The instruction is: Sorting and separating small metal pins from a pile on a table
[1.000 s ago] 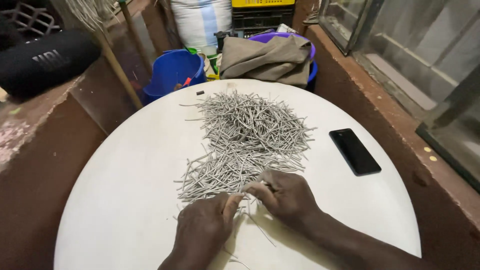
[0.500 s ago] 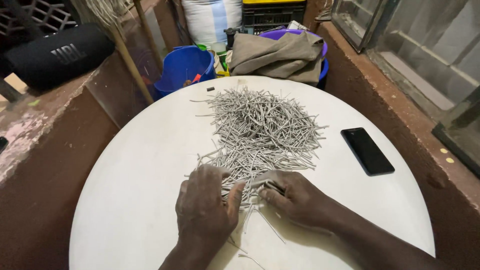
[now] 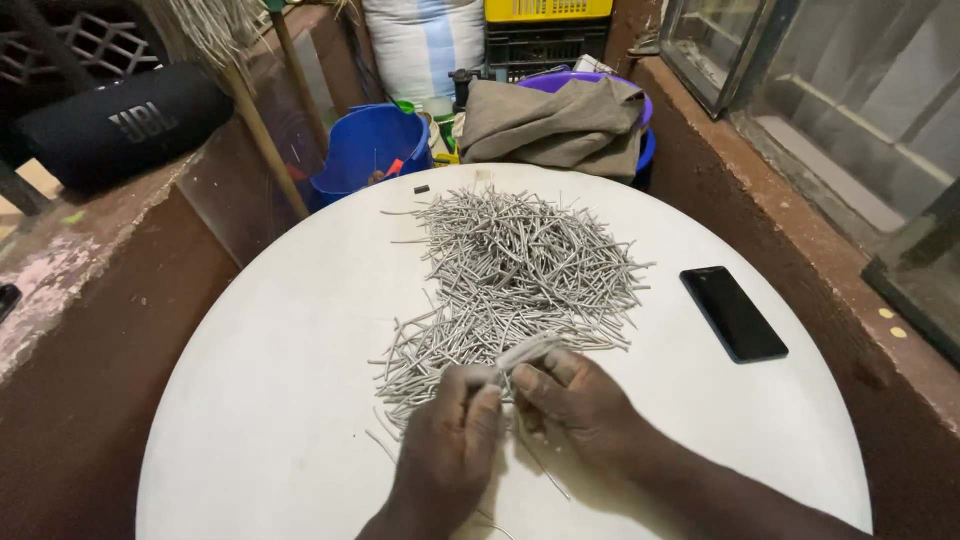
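In the head view, the left hand (image 3: pixel 447 440) and the right hand (image 3: pixel 580 405) meet at the near edge of a heap of thin grey sticks (image 3: pixel 515 270) on the round white desk (image 3: pixel 250 380), both with fingers closed, pinching a small bundle of sticks (image 3: pixel 522 355) between them. Judging by the large loose heap, most of the sorting remains. A black phone (image 3: pixel 733 313) lies well apart on the right.
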